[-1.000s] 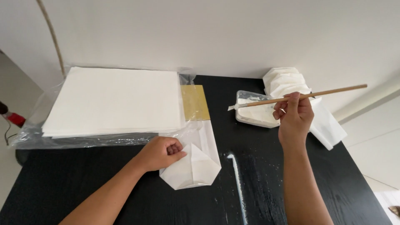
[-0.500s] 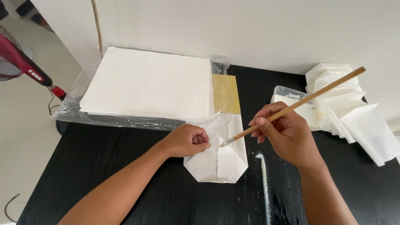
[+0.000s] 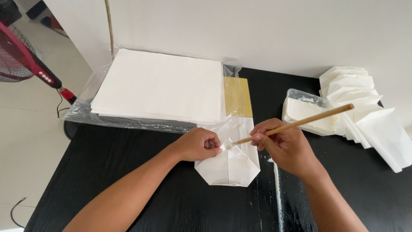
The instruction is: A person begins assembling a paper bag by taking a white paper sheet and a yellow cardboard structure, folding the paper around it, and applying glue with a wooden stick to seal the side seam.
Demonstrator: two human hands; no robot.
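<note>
A folded white paper piece point(image 3: 231, 165) with angled corners lies on the black table point(image 3: 128, 172). My left hand point(image 3: 197, 144) rests on its upper left part, fingers pinching a paper flap. My right hand point(image 3: 285, 146) grips a long wooden stick brush point(image 3: 300, 122), whose white-coated tip touches the paper just beside my left fingers. A clear plastic tray of white paste point(image 3: 307, 111) sits to the right of the brush.
A thick stack of white sheets point(image 3: 161, 88) in a clear plastic wrap lies at the back left, with a yellow sheet point(image 3: 237, 96) beside it. Several folded white paper pieces point(image 3: 369, 111) are piled at the right. A red fan stand point(image 3: 40, 73) is off the table's left.
My right hand brought the brush from the paste tray over to the folded paper, and its tip now touches the flap by my left fingers. The view shifted left.
</note>
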